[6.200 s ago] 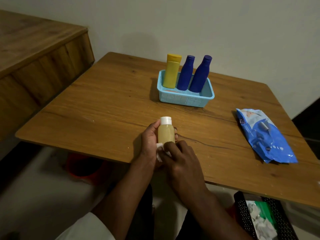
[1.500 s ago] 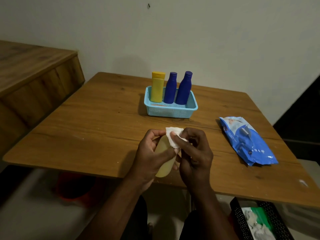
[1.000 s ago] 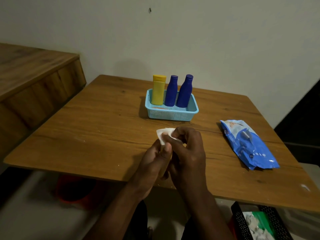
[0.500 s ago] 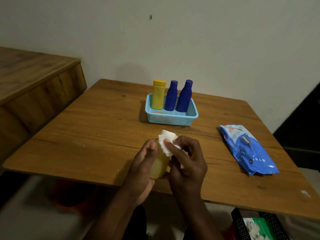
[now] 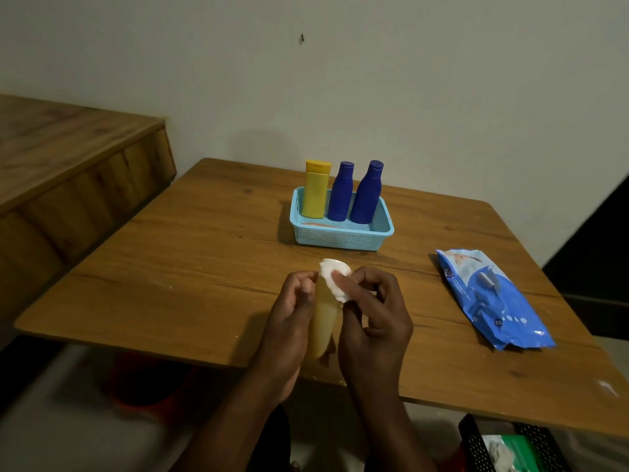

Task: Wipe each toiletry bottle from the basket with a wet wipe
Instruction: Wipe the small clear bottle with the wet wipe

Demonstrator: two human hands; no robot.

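Observation:
My left hand [image 5: 289,321] grips a small beige bottle [image 5: 322,323] above the near table edge, tilted with its top pointing away from me. My right hand [image 5: 372,321] pinches a white wet wipe [image 5: 335,280] against the bottle's upper end, which the wipe hides. Further back, a light blue basket [image 5: 340,237] holds a yellow bottle [image 5: 316,190] and two dark blue bottles [image 5: 340,193] [image 5: 367,193], all upright.
A blue pack of wet wipes [image 5: 490,298] lies on the right of the wooden table [image 5: 190,260]. A black mesh bin [image 5: 507,449] with used wipes stands on the floor at lower right. A wooden cabinet [image 5: 68,172] stands to the left.
The wipe has shifted over the top end of the beige bottle as my right hand rubs it. The bottle stays tilted in my left hand. The camera has tilted up slightly.

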